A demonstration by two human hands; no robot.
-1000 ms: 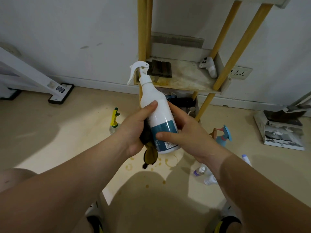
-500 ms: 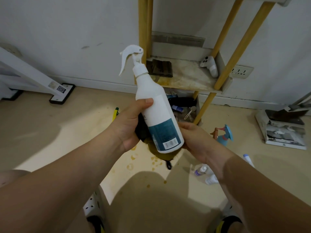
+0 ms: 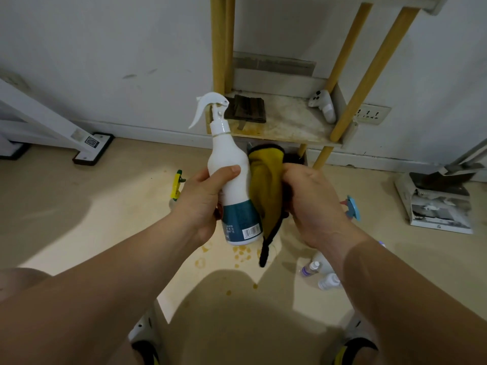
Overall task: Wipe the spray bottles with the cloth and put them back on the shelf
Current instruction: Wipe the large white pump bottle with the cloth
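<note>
My left hand point(image 3: 203, 204) curls its fingers around the white spray bottle point(image 3: 232, 164), upright before the shelf point(image 3: 290, 127), so my right hand point(image 3: 313, 204), fingers bunched on the yellow cloth point(image 3: 266, 180), can rub its side.

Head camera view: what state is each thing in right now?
white spray bottle, off the shelf, slightly tilted, nozzle up, gripped by left hand.
yellow cloth, bunched, gripped by right hand, against the bottle.
shelf, stained, no spray bottles on it.
blue spray bottle, on the floor.
yellow-green spray bottle, on the floor, partly hidden.
</note>
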